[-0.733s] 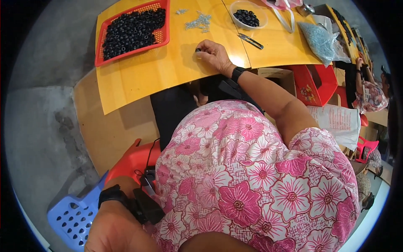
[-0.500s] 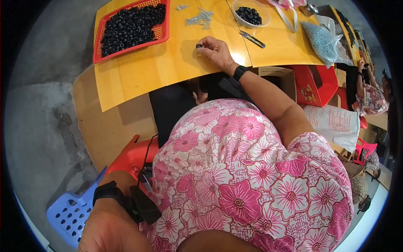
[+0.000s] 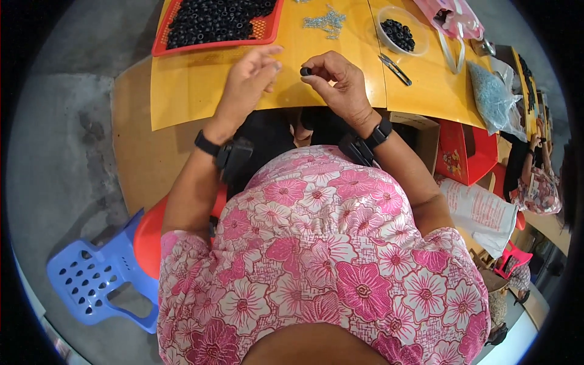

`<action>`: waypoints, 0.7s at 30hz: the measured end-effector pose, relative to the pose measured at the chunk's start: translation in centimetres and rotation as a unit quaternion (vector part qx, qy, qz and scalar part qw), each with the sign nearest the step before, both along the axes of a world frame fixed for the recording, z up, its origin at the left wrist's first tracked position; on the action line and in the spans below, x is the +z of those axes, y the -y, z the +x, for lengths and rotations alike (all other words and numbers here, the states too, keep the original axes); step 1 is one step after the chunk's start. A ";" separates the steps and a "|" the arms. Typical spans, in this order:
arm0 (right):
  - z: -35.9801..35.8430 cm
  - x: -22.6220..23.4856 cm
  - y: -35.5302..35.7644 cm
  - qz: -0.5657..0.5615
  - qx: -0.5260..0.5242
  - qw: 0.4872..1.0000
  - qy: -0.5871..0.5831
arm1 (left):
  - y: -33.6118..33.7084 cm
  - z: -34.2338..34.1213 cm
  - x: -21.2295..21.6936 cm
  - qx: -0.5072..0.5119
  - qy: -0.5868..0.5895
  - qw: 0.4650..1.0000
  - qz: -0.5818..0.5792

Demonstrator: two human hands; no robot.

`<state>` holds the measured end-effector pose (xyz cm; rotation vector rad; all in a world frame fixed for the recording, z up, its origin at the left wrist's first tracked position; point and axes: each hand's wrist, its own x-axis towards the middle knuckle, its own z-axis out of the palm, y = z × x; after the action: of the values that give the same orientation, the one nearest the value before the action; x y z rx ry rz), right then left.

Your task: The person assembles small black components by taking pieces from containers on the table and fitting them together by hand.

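Note:
Over the front edge of the yellow table (image 3: 182, 97), my right hand (image 3: 342, 85) pinches a small black plastic ring (image 3: 305, 72) between thumb and forefinger. Facing it from the left is my left hand (image 3: 248, 82), its fingers stretched out and apart, and nothing shows in them. Beyond my left hand lies a red mesh basket (image 3: 266, 41) heaped with black rings (image 3: 213, 21). A scatter of small silvery metal pieces (image 3: 328, 22) rests on the tabletop past my right hand; their exact kind is too small to tell.
To the right are a clear bowl (image 3: 420, 45) of black rings, thread snips (image 3: 395, 69), a pink bag (image 3: 447, 15) and a plastic bag of bluish pieces (image 3: 491, 94). A red box (image 3: 453, 149) sits below the table. A blue plastic stool (image 3: 91, 274) stands at left; another person (image 3: 538, 182) is far right.
My left hand has swung up from beside my body to the table, near my right hand. The right hand still holds the black ring. The whole view has shifted.

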<state>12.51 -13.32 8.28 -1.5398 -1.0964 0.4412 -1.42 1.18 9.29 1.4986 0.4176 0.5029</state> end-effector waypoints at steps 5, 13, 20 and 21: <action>0.0 -0.3 0.1 -0.042 0.000 0.994 0.099 | 0.8 1.4 -2.7 -0.129 -0.068 0.969 -0.198; -0.7 -2.1 -1.1 -0.063 -0.037 0.989 0.131 | 1.7 1.1 -5.6 -0.040 -0.011 0.934 -0.356; -0.6 -2.7 -2.2 -0.073 -0.022 0.995 -0.066 | 0.4 1.3 -6.2 -0.048 0.009 0.922 -0.385; -0.4 -3.0 -2.3 -0.073 -0.022 0.995 -0.066 | 0.1 1.3 -6.6 -0.064 0.008 0.920 -0.387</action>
<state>12.07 -10.99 5.33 -1.6344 -0.9437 0.5961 -0.11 1.05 2.67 0.7452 0.4329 0.1985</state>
